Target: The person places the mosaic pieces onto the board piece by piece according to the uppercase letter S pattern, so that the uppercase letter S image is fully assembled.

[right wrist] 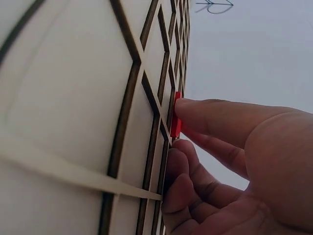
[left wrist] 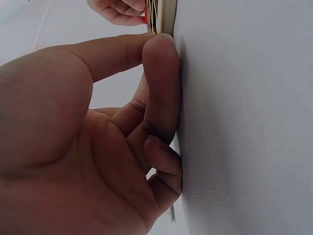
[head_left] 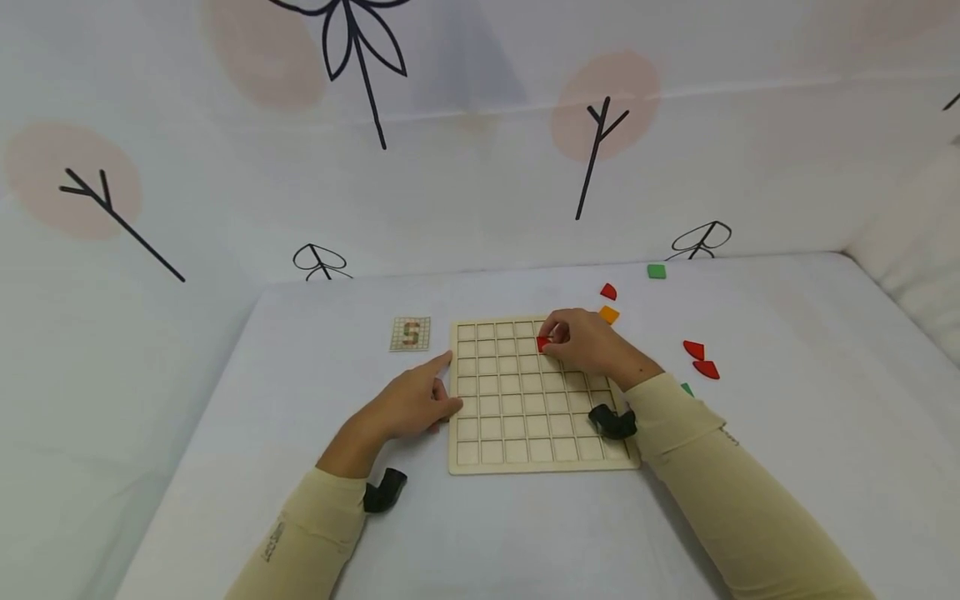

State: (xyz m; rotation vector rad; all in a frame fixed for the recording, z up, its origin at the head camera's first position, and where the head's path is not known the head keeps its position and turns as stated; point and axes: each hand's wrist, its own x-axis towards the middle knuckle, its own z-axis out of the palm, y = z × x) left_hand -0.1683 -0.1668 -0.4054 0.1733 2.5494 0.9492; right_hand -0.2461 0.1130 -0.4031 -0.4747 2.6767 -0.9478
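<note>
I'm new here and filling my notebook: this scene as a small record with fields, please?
Board: pale, gridded, flat
Left hand: touches board's left edge
Right hand: pinches red piece at grid's far part
Card: left of board, S pattern
Loose red pieces: three, right of board
Orange piece: just beyond right hand
Green pieces: two, one partly behind right sleeve

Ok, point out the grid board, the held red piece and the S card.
Grid board (head_left: pixel 536 404): head view, a central cell.
Held red piece (right wrist: pixel 175 129): right wrist view, its edge.
S card (head_left: pixel 411 334): head view, middle of its face.
</note>
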